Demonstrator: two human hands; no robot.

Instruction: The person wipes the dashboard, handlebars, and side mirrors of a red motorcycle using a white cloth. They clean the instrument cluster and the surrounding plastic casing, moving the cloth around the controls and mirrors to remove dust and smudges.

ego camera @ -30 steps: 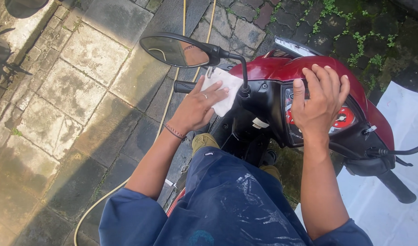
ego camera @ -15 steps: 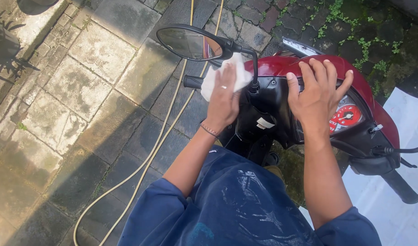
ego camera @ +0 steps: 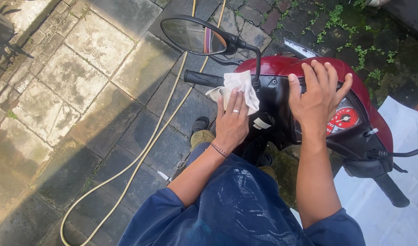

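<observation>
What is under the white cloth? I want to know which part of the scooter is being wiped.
The white cloth lies on the black handlebar panel beside the mirror stem, pressed by the left hand. The surface directly beneath is covered.

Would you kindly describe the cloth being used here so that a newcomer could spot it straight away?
Start at the dark red scooter on the paved ground, then find its black handlebar grip below the round mirror. Just right of that grip, the crumpled white cloth lies under the left hand; it is the only pale, soft thing on the handlebar.
</observation>
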